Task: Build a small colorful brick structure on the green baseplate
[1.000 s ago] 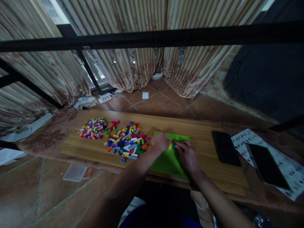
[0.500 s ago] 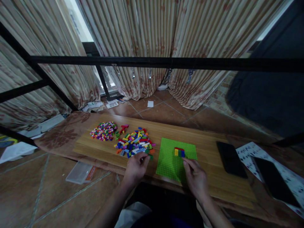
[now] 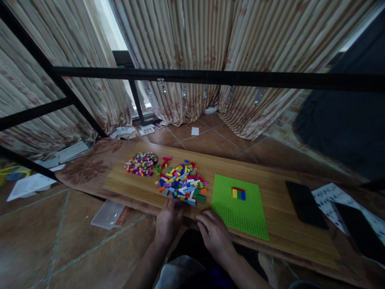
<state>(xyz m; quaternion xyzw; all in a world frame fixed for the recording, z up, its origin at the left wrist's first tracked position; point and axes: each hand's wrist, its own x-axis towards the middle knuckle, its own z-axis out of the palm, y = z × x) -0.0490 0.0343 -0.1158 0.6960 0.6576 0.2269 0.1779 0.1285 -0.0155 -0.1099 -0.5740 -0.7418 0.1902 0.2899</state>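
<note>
Just beyond left grip [image 3: 170, 220], brick pile [image 3: 184, 182], beside right grip [image 3: 214, 230], baseplate [image 3: 240, 218]

1. Baseplate [image 3: 240, 218]: bright green, studded; lies flat on wooden board [image 3: 135, 187].
2. Brick block [image 3: 238, 194]: small, compact; sits on the baseplate near its middle. Red runs along the far side; yellow, green, blue stand left to right in front.
3. Loose bricks [image 3: 185, 182]: mixed colours and lengths, jumbled at various angles; heaped just left of the baseplate.
4. Small pieces [image 3: 141, 163]: multicoloured, densely heaped farther left; individual shapes too small to tell.
</note>
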